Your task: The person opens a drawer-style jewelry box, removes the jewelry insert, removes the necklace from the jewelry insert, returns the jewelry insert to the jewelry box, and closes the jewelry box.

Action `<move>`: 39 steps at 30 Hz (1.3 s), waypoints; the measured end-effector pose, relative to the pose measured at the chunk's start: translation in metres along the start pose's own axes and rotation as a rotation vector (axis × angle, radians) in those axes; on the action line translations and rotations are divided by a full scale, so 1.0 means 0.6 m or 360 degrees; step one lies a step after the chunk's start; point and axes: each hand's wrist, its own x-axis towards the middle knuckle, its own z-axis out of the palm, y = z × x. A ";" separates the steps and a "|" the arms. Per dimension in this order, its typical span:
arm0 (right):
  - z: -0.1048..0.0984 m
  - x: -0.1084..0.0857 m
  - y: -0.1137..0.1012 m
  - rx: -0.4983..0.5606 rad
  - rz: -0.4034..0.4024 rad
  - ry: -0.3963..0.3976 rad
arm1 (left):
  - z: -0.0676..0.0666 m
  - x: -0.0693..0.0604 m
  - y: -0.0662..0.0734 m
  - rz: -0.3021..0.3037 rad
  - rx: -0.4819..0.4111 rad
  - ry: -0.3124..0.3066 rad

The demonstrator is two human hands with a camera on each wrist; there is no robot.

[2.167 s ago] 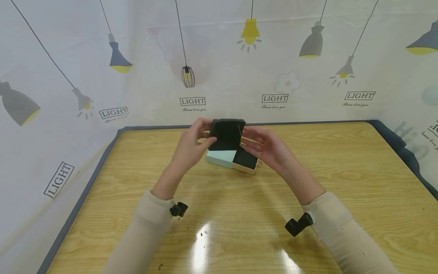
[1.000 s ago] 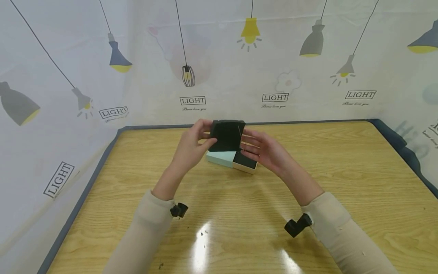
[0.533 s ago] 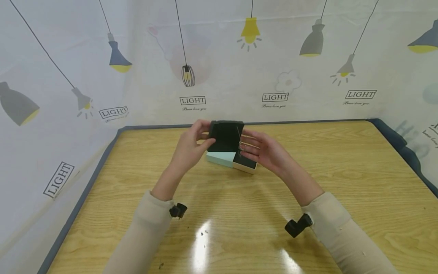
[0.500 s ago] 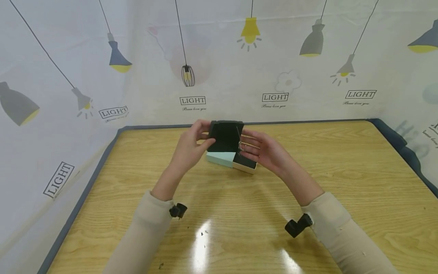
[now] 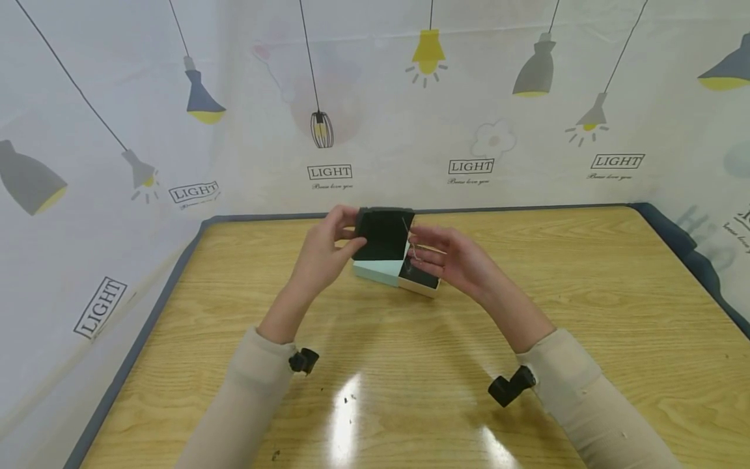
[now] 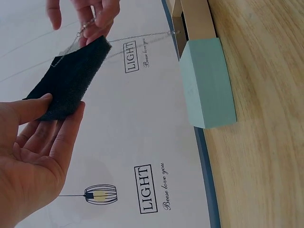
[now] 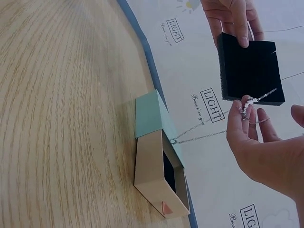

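My left hand [image 5: 322, 251] pinches a square black foam pad [image 5: 382, 234] between thumb and fingers, raised above the table and tilted. Beside the pad, my right hand [image 5: 456, 257] has its fingers loosely bent and its thumb apart. A thin silver necklace [image 7: 250, 101] lies across those fingers. One part of it reaches onto the pad near a slit; another loop hangs towards the box. Below sits a jewellery box: a mint-green sleeve [image 5: 377, 270] with a beige drawer [image 5: 418, 286] slid partly out. Black lining [image 7: 169, 173] shows inside the drawer.
The box stands on a wooden table [image 5: 375, 365] with glossy reflections near its front. A pink ribbon tab [image 7: 166, 208] sticks out of the drawer's end. Behind hangs a white backdrop [image 5: 387, 130] printed with lamps.
The foam pad has shifted slightly left and a little down in my left hand. My right fingers have followed left, and more of the chain shows between them and the pad.
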 end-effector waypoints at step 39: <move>0.003 -0.002 0.000 -0.0212 0.0081 -0.0073 | 0.011 -0.002 -0.003 0.0011 0.0056 -0.0090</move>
